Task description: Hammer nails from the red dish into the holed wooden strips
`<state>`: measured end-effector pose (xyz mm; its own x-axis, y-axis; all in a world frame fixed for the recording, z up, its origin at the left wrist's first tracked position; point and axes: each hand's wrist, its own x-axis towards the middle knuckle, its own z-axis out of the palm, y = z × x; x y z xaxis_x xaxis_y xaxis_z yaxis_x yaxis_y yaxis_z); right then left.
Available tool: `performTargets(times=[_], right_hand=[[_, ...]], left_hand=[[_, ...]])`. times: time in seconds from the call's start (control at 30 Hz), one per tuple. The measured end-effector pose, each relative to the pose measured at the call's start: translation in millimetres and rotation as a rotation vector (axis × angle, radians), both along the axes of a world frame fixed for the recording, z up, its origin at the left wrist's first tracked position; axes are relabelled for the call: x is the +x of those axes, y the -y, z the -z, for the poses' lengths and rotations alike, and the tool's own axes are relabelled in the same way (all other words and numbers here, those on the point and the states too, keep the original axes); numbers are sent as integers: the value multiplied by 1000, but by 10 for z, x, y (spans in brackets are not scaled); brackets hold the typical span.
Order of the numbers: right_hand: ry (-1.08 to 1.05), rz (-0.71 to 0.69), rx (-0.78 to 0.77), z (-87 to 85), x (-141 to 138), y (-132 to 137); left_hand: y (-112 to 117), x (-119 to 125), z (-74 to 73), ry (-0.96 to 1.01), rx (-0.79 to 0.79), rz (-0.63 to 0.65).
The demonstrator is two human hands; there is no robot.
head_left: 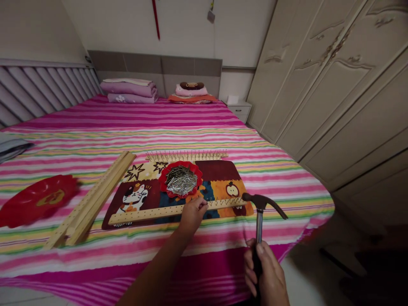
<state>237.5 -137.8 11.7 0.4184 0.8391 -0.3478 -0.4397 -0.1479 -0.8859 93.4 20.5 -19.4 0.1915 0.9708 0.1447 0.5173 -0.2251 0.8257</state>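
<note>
Fig.: L hand [191,216] pinched on nailed wooden strip [143,216], held item hidden. R hand [264,272] clenched round steel-shank claw hammer [259,216]. Far: loose steel nails [181,180] in red scalloped dish [195,171].

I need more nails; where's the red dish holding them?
In the head view, the red dish sits on the patchwork mat, just above the wooden strip by the left hand.

The right hand [264,272] grips a claw hammer [259,212] upright by its handle. The left hand [192,214] pinches what looks like a nail on a drilled wooden strip [153,216], just beside a red dish [194,168] heaped with nails [181,180], on a striped bedspread [127,123].
</note>
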Motion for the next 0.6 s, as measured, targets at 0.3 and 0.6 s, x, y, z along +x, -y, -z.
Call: performTargets(times=[0.3,0.6], right_hand=[[45,-203,-141,96,-214,-63],[-57,176,-120,735,286,90]], left_hand=[[10,31,-16,-75,22,9],[-35,-173,-7,35,51,-53]])
